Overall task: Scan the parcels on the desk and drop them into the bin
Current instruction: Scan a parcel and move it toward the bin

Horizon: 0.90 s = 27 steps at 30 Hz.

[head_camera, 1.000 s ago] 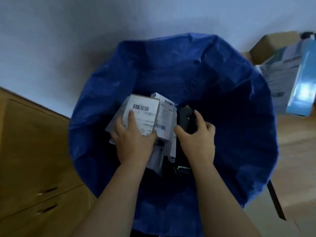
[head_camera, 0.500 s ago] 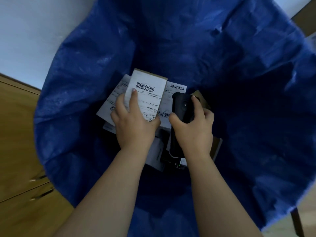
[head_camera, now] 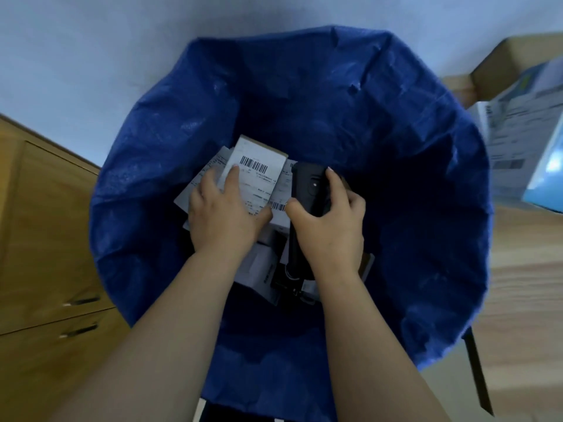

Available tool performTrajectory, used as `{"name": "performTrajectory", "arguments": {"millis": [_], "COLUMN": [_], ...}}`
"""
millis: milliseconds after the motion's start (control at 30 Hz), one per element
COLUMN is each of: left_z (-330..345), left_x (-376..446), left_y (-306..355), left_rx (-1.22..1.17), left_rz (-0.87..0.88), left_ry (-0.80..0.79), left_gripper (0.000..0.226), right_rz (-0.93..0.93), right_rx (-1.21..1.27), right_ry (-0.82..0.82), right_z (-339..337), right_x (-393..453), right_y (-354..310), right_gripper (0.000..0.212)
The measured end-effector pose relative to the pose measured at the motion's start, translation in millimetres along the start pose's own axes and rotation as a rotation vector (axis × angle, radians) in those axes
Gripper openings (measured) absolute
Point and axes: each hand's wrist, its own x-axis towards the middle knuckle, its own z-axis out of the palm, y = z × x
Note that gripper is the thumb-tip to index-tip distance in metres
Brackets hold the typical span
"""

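Hands hold parcel, scanner over bin.

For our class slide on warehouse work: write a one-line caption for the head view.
Left hand holds a labelled parcel over the blue bin; right hand grips the scanner.

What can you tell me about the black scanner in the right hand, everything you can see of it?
The scanner is a black handheld device, plastic by the look of it, with a matte rounded head and a small pale dot on its top face. A slimmer dark handle runs down under the palm. The right hand grips it, thumb on one side, fingers curled over the other. It is held above the labelled parcels inside the blue bin, beside the parcel that the left hand holds.
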Motion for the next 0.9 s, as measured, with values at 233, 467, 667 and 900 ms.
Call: {"name": "performTrajectory", "arguments": {"millis": [233, 467, 667, 900], "left_z": [-58.6, -106.8, -129.8, -132.2], "left_x": [-39.6, -115.0, -173.9, -246.5], "left_y": [10.4, 0.3, 11.0, 65.9], "left_rx": [-0.064, -0.191, -0.186, -0.239], "left_rz": [0.074, 0.138, 0.294, 0.544], "left_ry": [0.117, 0.092, 0.031, -0.03], "left_gripper": [0.07, 0.064, 0.063, 0.064], "right_rz": [-0.058, -0.117, -0.133, -0.047], "right_rx": [0.024, 0.076, 0.118, 0.213], "right_ry": [0.086, 0.25, 0.365, 0.612], "right_z": [-33.2, -61.6, -90.4, -162.1], "right_x": [-59.6, -152.7, -221.3, -280.7], "right_y": [-27.6, -37.7, -31.7, 7.6], "right_gripper": [0.075, 0.076, 0.076, 0.077]}}
